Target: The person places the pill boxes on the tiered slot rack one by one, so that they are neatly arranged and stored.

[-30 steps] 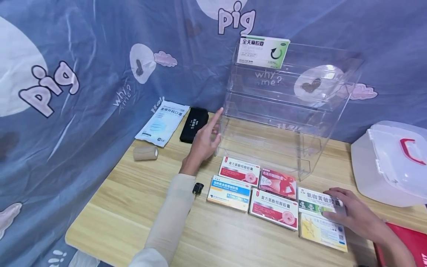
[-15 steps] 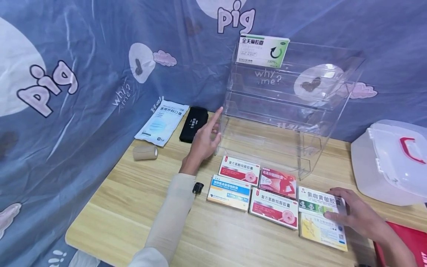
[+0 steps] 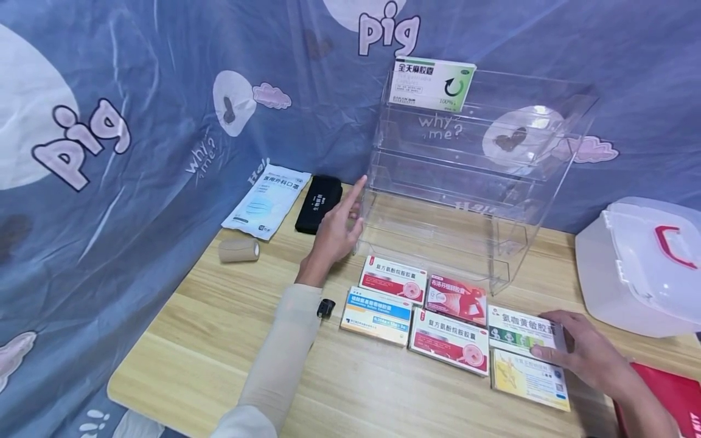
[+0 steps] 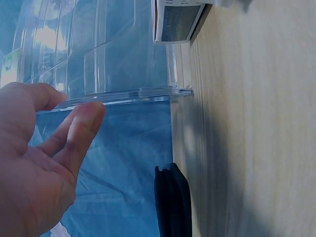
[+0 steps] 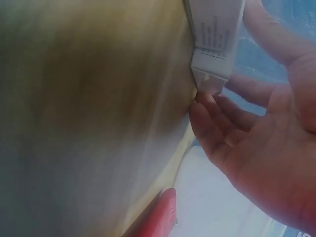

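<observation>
My left hand (image 3: 335, 234) is at the left side panel of a clear acrylic display rack (image 3: 438, 231), index finger extended and fingertips right at the panel's edge. The left wrist view shows that hand (image 4: 54, 143) with thumb and fingers close along the edge. My right hand (image 3: 588, 350) grips the right end of a white-and-green medicine box (image 3: 515, 328), thumb over its front and fingers behind. That box lies with several other medicine boxes before the rack, including a yellow-and-white one (image 3: 526, 377), a blue-and-white one (image 3: 378, 316) and a pink one (image 3: 457, 298).
A green-and-white box (image 3: 432, 85) stands on the rack's top tier. At left lie a mask packet (image 3: 268, 201), a black pouch (image 3: 317, 204) and a tan bandage roll (image 3: 238, 250). A white lidded case (image 3: 630, 267) and a red item (image 3: 673, 395) are at right.
My right hand has shifted slightly right at the end of the white-and-green box, uncovering more of its label. My left hand stays at the rack's side.
</observation>
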Tool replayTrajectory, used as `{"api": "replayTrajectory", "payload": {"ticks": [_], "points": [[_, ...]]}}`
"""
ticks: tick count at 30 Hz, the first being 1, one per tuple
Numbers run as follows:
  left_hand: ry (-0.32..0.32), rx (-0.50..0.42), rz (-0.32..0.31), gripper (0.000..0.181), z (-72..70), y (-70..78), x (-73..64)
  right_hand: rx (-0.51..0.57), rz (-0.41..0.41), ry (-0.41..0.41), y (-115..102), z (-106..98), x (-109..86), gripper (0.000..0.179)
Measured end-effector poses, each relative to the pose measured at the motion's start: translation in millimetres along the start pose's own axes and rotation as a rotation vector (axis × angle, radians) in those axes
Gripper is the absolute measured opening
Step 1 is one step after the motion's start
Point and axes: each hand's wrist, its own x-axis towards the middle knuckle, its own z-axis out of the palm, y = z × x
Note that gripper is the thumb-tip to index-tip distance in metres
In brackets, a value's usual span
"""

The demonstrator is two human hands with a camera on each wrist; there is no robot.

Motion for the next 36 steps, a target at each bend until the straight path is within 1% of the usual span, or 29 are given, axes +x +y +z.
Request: {"api": "replayTrajectory", "payload": {"ticks": [3, 6, 13, 17, 23, 26, 30, 33, 36], "points": [[-0.001, 0.006, 0.0, 0.086, 0.4, -0.5, -0.2, -0.02, 0.041, -0.025, -0.1, -0.9, 1.3, 0.092], [-0.002, 0.005, -0.002, 0.086, 0.5, -0.8, -0.1, -0.023, 0.061, -0.033, -0.1, -1.4, 1.7, 0.094], [-0.005, 0.0, 0.0, 0.086, 0.0, 0.3, 1.3, -0.041, 0.061, 0.002, -1.3, -2.7, 0.0, 0.095], [-0.004, -0.004, 0.0, 0.086, 0.2, 0.1, 0.9, -0.02, 0.063, 0.011, -1.9, -2.8, -1.6, 0.094], [-0.002, -0.001, -0.008, 0.087, 0.4, 0.8, -1.0, 0.019, 0.064, 0.047, -0.9, -3.6, -6.9, 0.087], [-0.003, 0.002, -0.009, 0.087, 0.9, 0.9, -1.1, 0.04, 0.05, 0.082, 2.0, -5.1, -9.1, 0.082], [0.005, 0.006, -0.014, 0.088, 0.2, 1.4, -0.7, 0.089, -0.019, 0.183, 7.8, -4.5, -12.4, 0.073], [0.006, 0.004, -0.016, 0.089, -0.3, 1.7, -0.8, 0.158, -0.067, 0.274, 12.4, -2.0, -17.5, 0.067], [0.003, 0.003, -0.018, 0.089, 0.1, 1.5, -1.0, 0.26, -0.118, 0.351, 14.8, -0.6, -22.7, 0.065]]}}
